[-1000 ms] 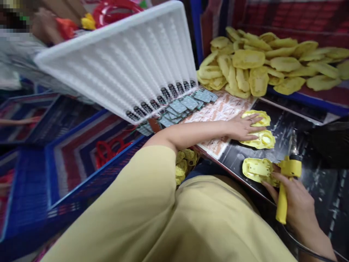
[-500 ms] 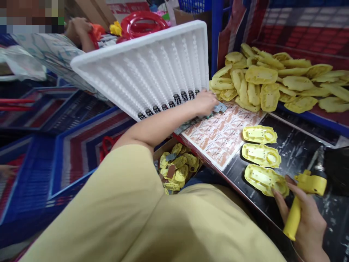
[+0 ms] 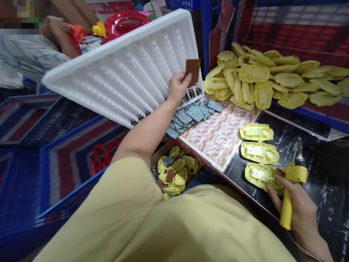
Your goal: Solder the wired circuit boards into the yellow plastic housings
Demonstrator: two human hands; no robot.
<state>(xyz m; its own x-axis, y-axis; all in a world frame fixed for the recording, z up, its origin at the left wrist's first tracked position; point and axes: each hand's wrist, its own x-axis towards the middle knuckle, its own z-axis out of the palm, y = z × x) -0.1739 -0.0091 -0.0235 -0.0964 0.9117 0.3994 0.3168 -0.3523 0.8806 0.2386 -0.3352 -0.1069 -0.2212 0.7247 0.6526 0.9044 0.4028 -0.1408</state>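
My left hand (image 3: pixel 177 86) pinches a brown circuit board (image 3: pixel 193 71) by its lower left corner, in front of a tilted white foam tray (image 3: pixel 128 72). Below it, several green circuit boards (image 3: pixel 195 113) lie overlapping at the table's far end. My right hand (image 3: pixel 301 205) is wrapped around a yellow electric screwdriver (image 3: pixel 286 213), its bit end pointing away from me. Fingers of that hand also rest at the right end of the nearest yellow plastic shell (image 3: pixel 256 173). Two more shells, a middle one (image 3: pixel 259 153) and a far one (image 3: pixel 256 132), lie in line beyond it.
A heap of yellow shells (image 3: pixel 253 74) fills the shelf at back right. A box of shells and boards (image 3: pixel 177 171) stands below the table edge. Black parts (image 3: pixel 195 92) line the tray's lower edge. Another person's hands (image 3: pixel 58 27) are at the upper left.
My left hand has lifted a brown board from the pile of boards and moved up and left. My right hand keeps the screwdriver by the nearest shell; the view has shifted slightly.
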